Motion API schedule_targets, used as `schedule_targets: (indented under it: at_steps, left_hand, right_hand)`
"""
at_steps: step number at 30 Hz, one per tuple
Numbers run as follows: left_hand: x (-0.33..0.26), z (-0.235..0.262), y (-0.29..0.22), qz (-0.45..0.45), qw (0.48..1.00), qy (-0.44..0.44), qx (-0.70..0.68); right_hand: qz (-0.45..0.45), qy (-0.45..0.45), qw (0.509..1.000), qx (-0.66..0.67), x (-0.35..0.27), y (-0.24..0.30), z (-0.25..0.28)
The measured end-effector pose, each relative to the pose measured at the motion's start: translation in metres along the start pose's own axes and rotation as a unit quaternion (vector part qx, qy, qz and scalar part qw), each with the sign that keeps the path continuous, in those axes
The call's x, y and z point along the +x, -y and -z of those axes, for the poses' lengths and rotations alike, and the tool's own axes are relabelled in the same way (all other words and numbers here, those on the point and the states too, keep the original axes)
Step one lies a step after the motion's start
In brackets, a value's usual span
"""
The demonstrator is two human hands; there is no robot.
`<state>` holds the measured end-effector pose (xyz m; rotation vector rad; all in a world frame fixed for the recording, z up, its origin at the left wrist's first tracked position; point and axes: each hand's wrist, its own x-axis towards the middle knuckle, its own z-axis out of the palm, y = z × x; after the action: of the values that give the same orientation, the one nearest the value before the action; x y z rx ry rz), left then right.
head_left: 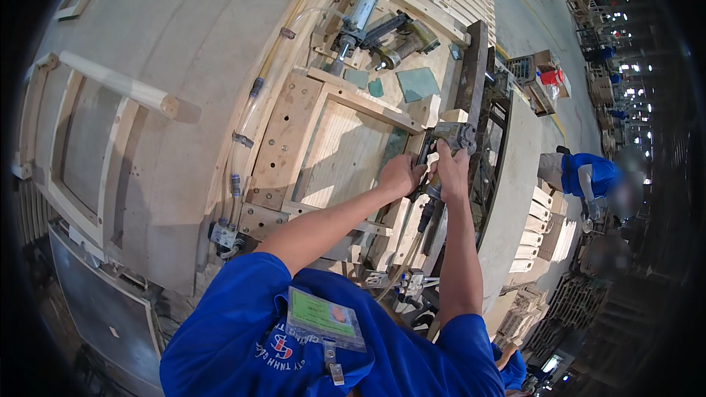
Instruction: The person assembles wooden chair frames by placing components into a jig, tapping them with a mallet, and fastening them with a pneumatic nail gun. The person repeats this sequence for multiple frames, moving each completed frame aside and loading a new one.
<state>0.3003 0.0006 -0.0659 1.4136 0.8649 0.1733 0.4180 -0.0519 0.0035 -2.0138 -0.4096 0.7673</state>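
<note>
Right of centre in the view: your right hand [454, 167] is closed around the nail gun [456, 134], its metal head pointing toward the upper right. Your left hand [401, 176] is half curled, fingertips at the gun's dark side; whether they grip it or a pale scrap there, I cannot tell (the two hands overlap at that spot).

Handling, as judged: this looks like tending or steadying the gun. Rest your trigger finger clear, turn the nose away from your left fingers, and leave slack in the hose. Before any shot, the nose would best sit square and flush on the wood, with the left hand well off the line of fire.

Appearance: the gun has a dull, scuffed grey head and a worn body, its lower part hidden by your hands. Left of it, at centre, the wooden frame [364, 106] is pale, straight-railed and lightly grained, lying beside a bolted board [283, 132]. A second nail gun [413, 42] lies at upper centre.
</note>
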Motion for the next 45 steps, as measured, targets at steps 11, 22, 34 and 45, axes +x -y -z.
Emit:
schedule_targets:
  at_steps: [11,22,34,45]
  left_hand:
    - [-0.001,0.003,0.002,-0.011,1.000,-0.006,-0.022]
    - [-0.007,0.038,-0.010,-0.028,0.976,-0.163,-0.139]
    - [0.020,0.098,0.016,0.044,0.938,-0.295,-0.177]
    - [0.021,0.110,0.015,0.067,0.948,-0.269,-0.160]
  right_hand:
    - [0.025,-0.031,0.998,-0.043,-0.003,0.002,-0.011]
    - [0.154,0.176,0.955,-0.185,-0.004,0.065,-0.046]
    - [0.305,0.303,0.835,-0.343,0.036,0.101,-0.148]
    - [0.292,0.310,0.833,-0.354,0.036,0.109,-0.154]
